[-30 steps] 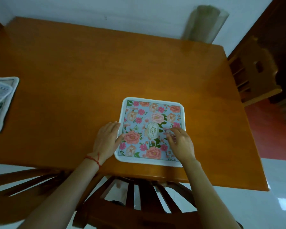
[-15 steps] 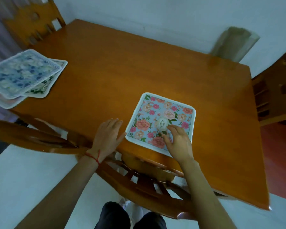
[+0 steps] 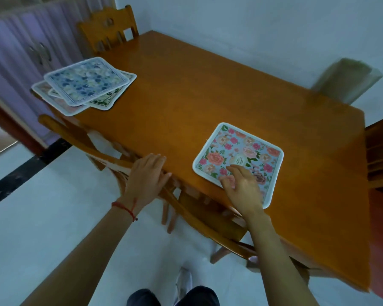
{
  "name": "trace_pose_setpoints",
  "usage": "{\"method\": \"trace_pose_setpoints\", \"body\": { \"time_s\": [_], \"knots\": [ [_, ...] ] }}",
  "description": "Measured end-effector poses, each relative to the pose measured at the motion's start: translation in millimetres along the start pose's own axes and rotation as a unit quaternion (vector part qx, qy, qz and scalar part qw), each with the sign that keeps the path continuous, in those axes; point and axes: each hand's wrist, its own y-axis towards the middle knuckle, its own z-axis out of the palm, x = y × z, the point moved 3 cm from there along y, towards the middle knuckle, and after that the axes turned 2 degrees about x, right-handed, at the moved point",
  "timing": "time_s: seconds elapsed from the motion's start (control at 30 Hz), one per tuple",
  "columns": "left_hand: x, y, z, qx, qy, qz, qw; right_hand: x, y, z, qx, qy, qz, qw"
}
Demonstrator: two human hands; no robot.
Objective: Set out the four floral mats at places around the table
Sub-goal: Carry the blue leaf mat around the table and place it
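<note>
Wooden surface (image 3: 208, 102), seen from above and at an angle. Pink rose mat (image 3: 241, 157) flat on it, close to the near edge of the surface, white-bordered, pale blue ground with pink and peach flowers. Right hand (image 3: 241, 188) over the near corner of that mat, fingers (image 3: 234, 168) loosely spread and slightly bent, gripping nothing; whether the fingertips touch the mat, cannot tell. Left hand (image 3: 146, 175) left of the pink rose mat, at the near edge of the surface, palm down, fingers straight and together, holding nothing; red string bracelet (image 3: 125, 209) on its wrist.

Stack of three mats (image 3: 84, 85) well apart from the pink rose mat, at the far left corner of the surface, fanned unevenly and overhanging the edge; blue-flowered mat (image 3: 86, 81) on top, a green-patterned one and a pinkish one partly showing beneath.

Wooden chair (image 3: 186, 208) tucked under the surface just below the pink rose mat; another chair (image 3: 107, 27) beyond the stack at the far end. Purple curtain (image 3: 20, 51) left of the stack.
</note>
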Motion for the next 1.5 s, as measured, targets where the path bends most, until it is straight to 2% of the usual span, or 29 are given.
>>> {"method": "trace_pose_setpoints", "body": {
  "time_s": [0.3, 0.43, 0.63, 1.03, 1.27, 1.5],
  "knots": [
    [52.9, -71.2, -14.1, -0.011, -0.008, 0.009, 1.0, 68.0, -56.2, 23.1, -0.05, -0.012, -0.046, 0.998],
    [82.9, -117.1, -24.0, -0.038, -0.012, 0.012, 0.999, 98.5, -86.4, 45.6, -0.038, -0.026, -0.06, 0.997],
    [140.0, -185.1, -26.1, -0.069, 0.016, -0.017, 0.997, 151.2, -118.9, 82.8, -0.021, -0.065, -0.125, 0.99],
    [250.8, -306.2, -25.3, -0.079, 0.039, -0.188, 0.978, 284.8, -142.9, 177.0, 0.081, -0.122, -0.295, 0.944],
    [299.2, -362.4, -14.9, -0.098, 0.058, -0.315, 0.942, 351.4, -136.6, 243.5, 0.158, -0.11, -0.4, 0.896],
    [331.4, -377.9, -16.1, -0.093, 0.074, -0.411, 0.904, 410.9, -113.1, 279.2, 0.163, -0.085, -0.505, 0.843]
  ]
}}
